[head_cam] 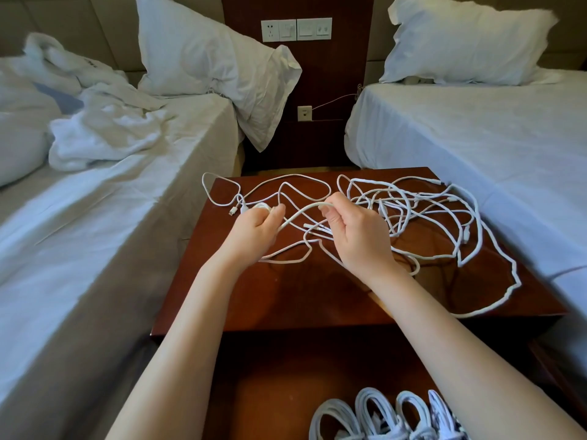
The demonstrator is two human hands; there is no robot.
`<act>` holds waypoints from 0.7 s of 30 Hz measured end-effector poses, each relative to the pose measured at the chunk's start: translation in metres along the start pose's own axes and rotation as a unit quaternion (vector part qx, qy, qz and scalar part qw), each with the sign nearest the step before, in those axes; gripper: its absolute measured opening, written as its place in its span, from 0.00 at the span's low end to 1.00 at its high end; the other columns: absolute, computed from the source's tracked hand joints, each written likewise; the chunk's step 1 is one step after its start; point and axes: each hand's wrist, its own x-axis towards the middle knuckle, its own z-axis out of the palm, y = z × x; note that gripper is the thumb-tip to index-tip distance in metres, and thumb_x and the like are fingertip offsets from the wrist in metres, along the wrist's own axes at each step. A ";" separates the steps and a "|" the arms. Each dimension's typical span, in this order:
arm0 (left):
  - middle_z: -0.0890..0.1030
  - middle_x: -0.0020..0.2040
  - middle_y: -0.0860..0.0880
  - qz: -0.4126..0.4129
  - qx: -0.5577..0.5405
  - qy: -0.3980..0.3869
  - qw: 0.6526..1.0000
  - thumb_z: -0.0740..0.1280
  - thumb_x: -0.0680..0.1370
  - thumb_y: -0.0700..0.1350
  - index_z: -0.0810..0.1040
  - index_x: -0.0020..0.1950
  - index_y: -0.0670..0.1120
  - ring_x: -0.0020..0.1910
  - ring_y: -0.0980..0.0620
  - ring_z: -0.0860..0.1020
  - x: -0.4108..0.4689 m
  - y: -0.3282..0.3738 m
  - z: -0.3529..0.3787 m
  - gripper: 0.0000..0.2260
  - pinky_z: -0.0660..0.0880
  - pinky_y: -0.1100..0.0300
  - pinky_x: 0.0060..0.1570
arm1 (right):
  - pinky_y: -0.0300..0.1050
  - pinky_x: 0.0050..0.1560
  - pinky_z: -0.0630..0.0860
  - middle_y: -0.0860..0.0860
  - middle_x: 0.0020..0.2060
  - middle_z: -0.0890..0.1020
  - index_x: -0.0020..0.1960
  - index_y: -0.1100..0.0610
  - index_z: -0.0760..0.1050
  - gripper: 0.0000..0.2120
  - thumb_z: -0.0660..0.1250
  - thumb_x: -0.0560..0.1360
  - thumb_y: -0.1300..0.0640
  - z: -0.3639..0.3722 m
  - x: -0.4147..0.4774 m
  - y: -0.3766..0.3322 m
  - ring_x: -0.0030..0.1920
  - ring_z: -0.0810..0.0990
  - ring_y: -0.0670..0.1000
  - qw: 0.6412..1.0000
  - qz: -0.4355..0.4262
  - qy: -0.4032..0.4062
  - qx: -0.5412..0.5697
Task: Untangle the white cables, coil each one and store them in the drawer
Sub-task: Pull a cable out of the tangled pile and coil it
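Note:
A tangle of white cables [422, 214] is spread over the top of a dark red wooden nightstand [317, 296], densest at the right. My left hand [257, 230] grips a small coil of one white cable. That cable arcs across to my right hand [352, 233], which pinches it between thumb and fingers above the tabletop. Below the tabletop the drawer [286, 376] stands open, with several coiled white cables [381, 417] lying at its front right.
A bed with rumpled white bedding [95, 131] lies on the left and a made bed [476, 138] on the right, both close to the nightstand. Pillows lean at the headboards. A wall panel with sockets and switches [295, 29] is behind.

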 end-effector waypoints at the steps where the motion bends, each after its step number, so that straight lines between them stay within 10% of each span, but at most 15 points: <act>1: 0.67 0.22 0.53 -0.013 -0.029 -0.046 0.998 0.56 0.83 0.52 0.65 0.29 0.45 0.24 0.55 0.65 -0.002 0.003 -0.001 0.23 0.65 0.62 0.29 | 0.34 0.26 0.58 0.43 0.26 0.68 0.47 0.58 0.76 0.17 0.54 0.82 0.49 0.001 0.000 0.001 0.23 0.66 0.44 1.000 0.011 -0.002 -0.002; 8: 0.68 0.23 0.46 0.040 -0.182 -0.217 0.958 0.61 0.79 0.49 0.69 0.30 0.45 0.21 0.52 0.62 -0.008 0.008 -0.017 0.17 0.64 0.66 0.25 | 0.36 0.27 0.60 0.43 0.26 0.71 0.46 0.57 0.76 0.18 0.55 0.82 0.46 0.002 0.000 0.005 0.25 0.69 0.44 0.997 0.073 -0.022 0.019; 13: 0.64 0.22 0.52 0.073 -0.318 -0.078 0.942 0.59 0.77 0.44 0.65 0.32 0.44 0.20 0.55 0.60 -0.002 0.007 -0.026 0.14 0.61 0.65 0.22 | 0.37 0.33 0.69 0.45 0.31 0.76 0.51 0.53 0.71 0.11 0.60 0.80 0.45 -0.002 0.004 -0.004 0.32 0.75 0.44 0.978 0.155 -0.077 0.115; 21: 0.60 0.19 0.51 0.054 -0.359 0.050 0.931 0.59 0.72 0.42 0.64 0.26 0.47 0.17 0.55 0.58 0.001 0.005 -0.031 0.15 0.57 0.66 0.20 | 0.42 0.50 0.73 0.46 0.59 0.76 0.72 0.52 0.61 0.34 0.68 0.73 0.37 0.011 -0.011 -0.021 0.53 0.76 0.46 0.943 0.157 -0.292 0.014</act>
